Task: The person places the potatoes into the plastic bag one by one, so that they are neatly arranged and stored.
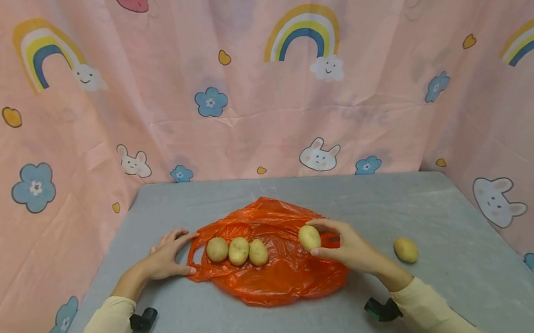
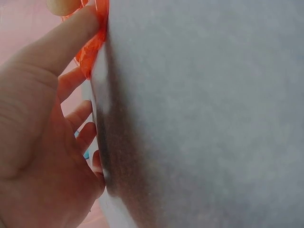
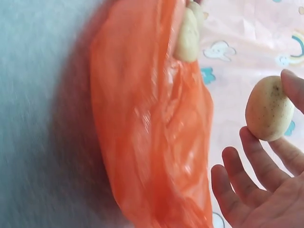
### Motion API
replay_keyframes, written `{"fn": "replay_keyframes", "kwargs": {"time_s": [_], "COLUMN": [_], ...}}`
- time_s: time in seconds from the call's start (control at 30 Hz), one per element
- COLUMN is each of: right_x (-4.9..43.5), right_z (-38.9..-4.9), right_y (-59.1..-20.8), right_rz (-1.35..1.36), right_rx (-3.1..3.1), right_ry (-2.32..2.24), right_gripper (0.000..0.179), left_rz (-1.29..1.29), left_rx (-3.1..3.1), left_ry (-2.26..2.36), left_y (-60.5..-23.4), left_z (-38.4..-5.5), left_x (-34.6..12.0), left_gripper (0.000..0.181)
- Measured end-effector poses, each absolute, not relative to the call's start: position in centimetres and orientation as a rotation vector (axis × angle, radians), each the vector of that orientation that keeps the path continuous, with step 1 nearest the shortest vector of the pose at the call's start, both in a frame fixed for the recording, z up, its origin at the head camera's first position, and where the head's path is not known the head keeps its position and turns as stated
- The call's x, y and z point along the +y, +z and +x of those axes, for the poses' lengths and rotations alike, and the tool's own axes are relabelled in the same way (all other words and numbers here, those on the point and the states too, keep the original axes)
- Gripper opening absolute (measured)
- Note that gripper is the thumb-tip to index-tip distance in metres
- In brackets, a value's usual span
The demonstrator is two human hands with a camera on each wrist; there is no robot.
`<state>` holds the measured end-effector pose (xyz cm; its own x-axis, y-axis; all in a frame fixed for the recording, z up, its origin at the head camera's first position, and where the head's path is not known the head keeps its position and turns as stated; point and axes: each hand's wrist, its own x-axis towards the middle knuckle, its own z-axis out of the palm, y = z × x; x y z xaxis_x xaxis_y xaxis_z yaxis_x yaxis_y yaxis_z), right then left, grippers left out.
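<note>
An orange-red plastic bag (image 1: 276, 283) lies spread flat on the grey table. On its left part three potatoes sit in a row: a left one (image 1: 217, 249), a middle one (image 1: 238, 251) and a right one (image 1: 258, 252). My right hand (image 1: 350, 243) pinches another potato (image 3: 270, 109) between thumb and fingertips, raised above the bag's right side. At the bag's left end, by a handle loop, my left hand (image 1: 165, 259) rests with its thumb and index finger touching the plastic (image 2: 95, 47). Its other fingers are loosely bent and hold nothing.
One more potato (image 1: 406, 250) lies on the table (image 1: 446, 288) to the right of my right forearm. Black devices are at the left wrist (image 1: 143, 319) and the right wrist (image 1: 383, 309). A pink patterned curtain (image 1: 255, 136) hangs behind the table and along its sides.
</note>
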<state>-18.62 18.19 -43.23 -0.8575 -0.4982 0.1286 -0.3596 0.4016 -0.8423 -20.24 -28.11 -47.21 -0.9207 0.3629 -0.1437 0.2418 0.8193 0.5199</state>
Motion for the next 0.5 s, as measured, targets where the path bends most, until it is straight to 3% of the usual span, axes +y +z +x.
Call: {"fn": "replay_keyframes", "kwargs": {"time_s": [0.5], "right_x": [14.4], "right_z": [-18.3], "right_y": [-44.5], "right_rz": [-0.687], "right_rx": [2.428], "right_ry": [-1.472], "right_gripper": [0.056], "left_rz": [0.474], "left_rx": [2.760], "left_ry": [0.758], "left_y": [-47.5], "left_z": [-20.4], "left_x": [-28.2], "left_gripper": [0.091]}}
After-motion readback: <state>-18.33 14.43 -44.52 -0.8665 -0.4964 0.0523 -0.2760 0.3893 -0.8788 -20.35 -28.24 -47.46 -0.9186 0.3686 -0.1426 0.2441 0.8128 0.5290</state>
